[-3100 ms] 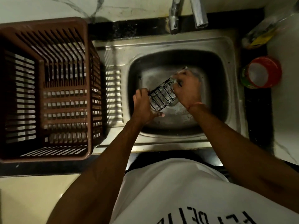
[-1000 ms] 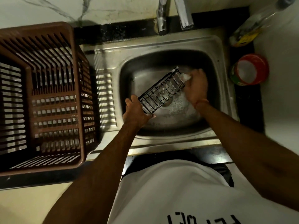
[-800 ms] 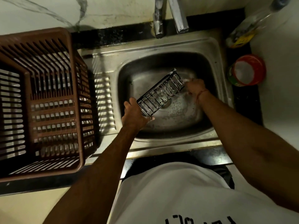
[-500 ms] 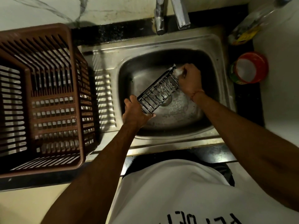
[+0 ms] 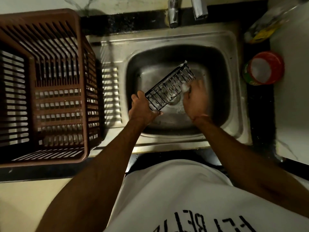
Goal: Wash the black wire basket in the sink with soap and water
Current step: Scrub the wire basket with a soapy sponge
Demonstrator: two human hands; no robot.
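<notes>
Dim tabletop (image 5: pixel 25 195), steel sink (image 5: pixel 234 114) centre, brown crate (image 5: pixel 55 101) at nine o'clock. We hold the black wire basket (image 5: pixel 170 88) tilted over the drain: left hand (image 5: pixel 142 109) grips its near end, right hand (image 5: pixel 194 97) clutches a sudsy scrubber (image 5: pixel 186 87) against it. Soaping appears underway; rinsing remains.

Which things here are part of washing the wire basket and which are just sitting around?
In use:
black wire basket, gripped at its near end by the left hand
soapy scrubber, held against it by the right hand
sink
tap

Just lying about:
brown plastic crate
red tub
bottle with a yellow label
</notes>
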